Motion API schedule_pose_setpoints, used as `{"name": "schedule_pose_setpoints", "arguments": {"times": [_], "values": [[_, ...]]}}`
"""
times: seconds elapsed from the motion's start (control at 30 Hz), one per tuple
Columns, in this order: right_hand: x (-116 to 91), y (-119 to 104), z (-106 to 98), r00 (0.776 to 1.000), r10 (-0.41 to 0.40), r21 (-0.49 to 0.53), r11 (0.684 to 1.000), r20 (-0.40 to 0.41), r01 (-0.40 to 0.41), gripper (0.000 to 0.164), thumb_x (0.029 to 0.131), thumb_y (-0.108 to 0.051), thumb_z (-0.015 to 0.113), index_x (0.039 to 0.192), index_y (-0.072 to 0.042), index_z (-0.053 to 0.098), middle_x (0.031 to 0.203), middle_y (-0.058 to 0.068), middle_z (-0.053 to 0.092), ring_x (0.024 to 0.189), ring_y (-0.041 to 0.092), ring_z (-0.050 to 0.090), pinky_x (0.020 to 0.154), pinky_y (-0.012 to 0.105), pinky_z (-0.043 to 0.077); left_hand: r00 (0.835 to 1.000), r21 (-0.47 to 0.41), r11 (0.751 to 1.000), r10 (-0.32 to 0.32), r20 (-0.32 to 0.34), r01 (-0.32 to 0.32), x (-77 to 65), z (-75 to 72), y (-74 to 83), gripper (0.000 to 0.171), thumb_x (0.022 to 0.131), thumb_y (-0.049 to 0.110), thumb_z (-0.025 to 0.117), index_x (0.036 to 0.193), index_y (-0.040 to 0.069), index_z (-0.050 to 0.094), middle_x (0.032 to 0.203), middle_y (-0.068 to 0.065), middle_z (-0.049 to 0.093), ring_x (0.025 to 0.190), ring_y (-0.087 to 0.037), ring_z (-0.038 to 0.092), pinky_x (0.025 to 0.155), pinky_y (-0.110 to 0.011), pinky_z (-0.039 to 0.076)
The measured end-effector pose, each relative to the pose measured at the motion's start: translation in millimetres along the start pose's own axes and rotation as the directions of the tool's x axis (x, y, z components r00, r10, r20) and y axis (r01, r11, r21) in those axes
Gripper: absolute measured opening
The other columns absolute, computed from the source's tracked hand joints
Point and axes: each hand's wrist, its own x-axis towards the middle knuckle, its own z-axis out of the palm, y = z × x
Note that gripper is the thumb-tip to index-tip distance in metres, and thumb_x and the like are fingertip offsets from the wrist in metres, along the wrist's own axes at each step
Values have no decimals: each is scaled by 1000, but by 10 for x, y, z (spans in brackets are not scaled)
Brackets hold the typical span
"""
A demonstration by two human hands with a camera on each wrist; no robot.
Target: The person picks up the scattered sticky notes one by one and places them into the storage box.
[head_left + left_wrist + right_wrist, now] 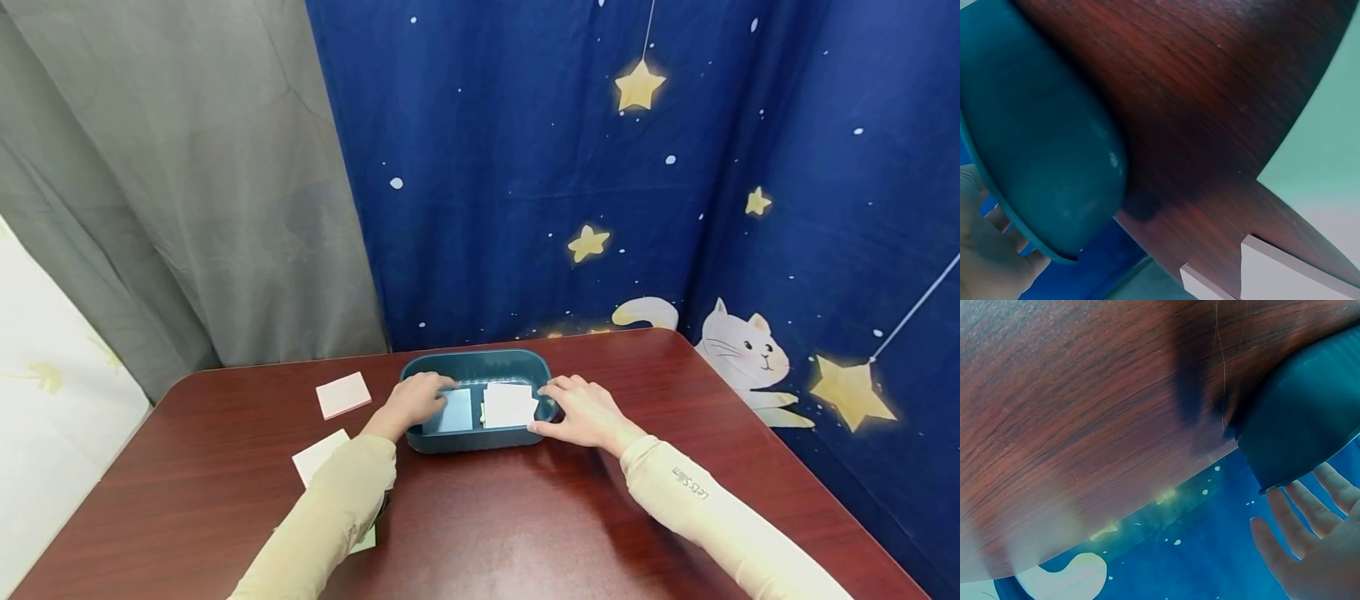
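A dark teal bin (480, 440) stands on the table, holding a light blue pad of paper (456, 412) on its left side and a stack of white paper pads (508, 406) on its right. My left hand (415, 400) reaches over the bin's left end, its fingers by the blue pad; in the left wrist view they pass behind the rim. At the opposite end, my right hand (585, 412) has its fingers spread, the fingertips (1291, 487) at the bin's rim. Neither hand visibly grips anything.
Left of the bin lie a pale pink pad (344, 395) and a white pad (318, 454), the latter partly behind my left sleeve. A green pad (365, 542) and something dark show beneath that forearm. Curtains (487, 208) hang behind the reddish-brown table (480, 525).
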Motion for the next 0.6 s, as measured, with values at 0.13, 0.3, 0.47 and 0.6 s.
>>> {"name": "schedule_pose_setpoints", "arguments": {"times": [0.13,0.3,0.47,0.6], "values": [[1,-1,-5,1000,-1,0,1000,-4,1,63,71,-64,55,109,-14,62,107,3,56,97,22,50,76,41,42,1000,59,998,-8,-1,8,27,56,-27,27,84,10,55,109,14,64,109,-7,59,102,-23,52,80,-40,42],[-2,-8,-7,1000,-1,0,1000,-4,1,63,71,-64,55,109,-14,62,107,3,56,96,22,50,75,41,42,1000,86,996,-3,-19,5,48,98,-52,27,82,8,57,108,12,65,105,-9,60,99,-24,53,78,-42,43],[-9,-14,-12,1000,5,3,1000,3,-5,63,71,-63,55,110,-14,62,108,4,56,97,22,50,76,41,42,1000,107,994,-14,-15,15,64,124,-54,26,82,8,58,107,12,65,104,-9,60,98,-25,53,79,-43,42],[-11,-13,-13,1000,10,6,1000,5,-10,63,71,-63,55,110,-14,62,108,4,56,98,22,49,77,42,42,999,121,992,-41,0,41,84,156,-49,27,84,11,58,109,11,64,106,-10,59,100,-26,52,82,-45,40]]}}
